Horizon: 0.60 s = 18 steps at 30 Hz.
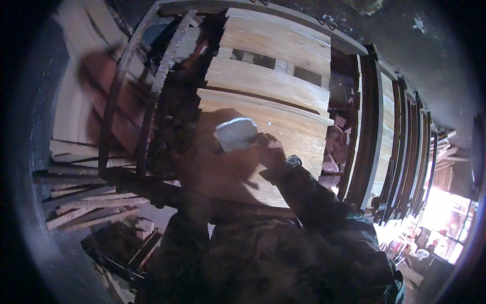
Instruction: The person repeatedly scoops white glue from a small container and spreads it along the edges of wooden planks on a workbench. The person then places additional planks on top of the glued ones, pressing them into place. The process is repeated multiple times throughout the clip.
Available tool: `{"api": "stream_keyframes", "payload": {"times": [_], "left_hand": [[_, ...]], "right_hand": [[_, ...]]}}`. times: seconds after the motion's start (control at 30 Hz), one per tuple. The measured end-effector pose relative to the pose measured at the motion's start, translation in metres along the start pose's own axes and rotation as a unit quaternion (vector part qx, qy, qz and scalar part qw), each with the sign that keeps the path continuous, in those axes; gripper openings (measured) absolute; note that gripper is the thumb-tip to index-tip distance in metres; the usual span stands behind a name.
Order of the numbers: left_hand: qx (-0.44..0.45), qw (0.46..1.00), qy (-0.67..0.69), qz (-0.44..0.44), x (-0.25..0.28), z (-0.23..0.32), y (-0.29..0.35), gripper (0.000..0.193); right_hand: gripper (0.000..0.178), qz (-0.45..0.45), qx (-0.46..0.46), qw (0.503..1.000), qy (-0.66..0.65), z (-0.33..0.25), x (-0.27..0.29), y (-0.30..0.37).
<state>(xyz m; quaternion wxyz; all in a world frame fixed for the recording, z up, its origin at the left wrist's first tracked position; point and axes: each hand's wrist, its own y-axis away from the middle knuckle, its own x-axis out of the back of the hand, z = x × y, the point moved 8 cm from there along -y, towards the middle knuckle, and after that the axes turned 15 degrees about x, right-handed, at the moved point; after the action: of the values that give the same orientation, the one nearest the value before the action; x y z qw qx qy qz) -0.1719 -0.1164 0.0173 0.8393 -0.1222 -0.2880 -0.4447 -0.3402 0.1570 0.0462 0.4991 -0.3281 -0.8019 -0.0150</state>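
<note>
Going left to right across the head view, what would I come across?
Loose sticks → pale flat tool → right hand → thick dark beam → bright window.

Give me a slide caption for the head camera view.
The right hand holds a pale, roughly rectangular piece over light wooden boards in dim surroundings.

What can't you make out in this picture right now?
Head view, left hand: not distinguishable near the shadowed dark clothing.
Head view, held edge of the pale flat piece: covered by the right hand.
Head view, items near the bright opening: too small, washed out by glare.
</note>
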Motion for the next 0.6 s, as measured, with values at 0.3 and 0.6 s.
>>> {"api": "stream_keyframes", "payload": {"times": [0.3,0.6], "left_hand": [[0.057,0.995,-0.083,0.021,0.004,-0.004,0.117,0.038],[0.233,0.972,-0.036,0.013,-0.032,-0.074,0.161,0.040]], "right_hand": [[0.024,-0.061,0.136,0.984,0.095,-0.018,-0.023,-0.053],[0.010,-0.059,0.052,0.993,0.094,0.004,0.003,-0.048]]}}
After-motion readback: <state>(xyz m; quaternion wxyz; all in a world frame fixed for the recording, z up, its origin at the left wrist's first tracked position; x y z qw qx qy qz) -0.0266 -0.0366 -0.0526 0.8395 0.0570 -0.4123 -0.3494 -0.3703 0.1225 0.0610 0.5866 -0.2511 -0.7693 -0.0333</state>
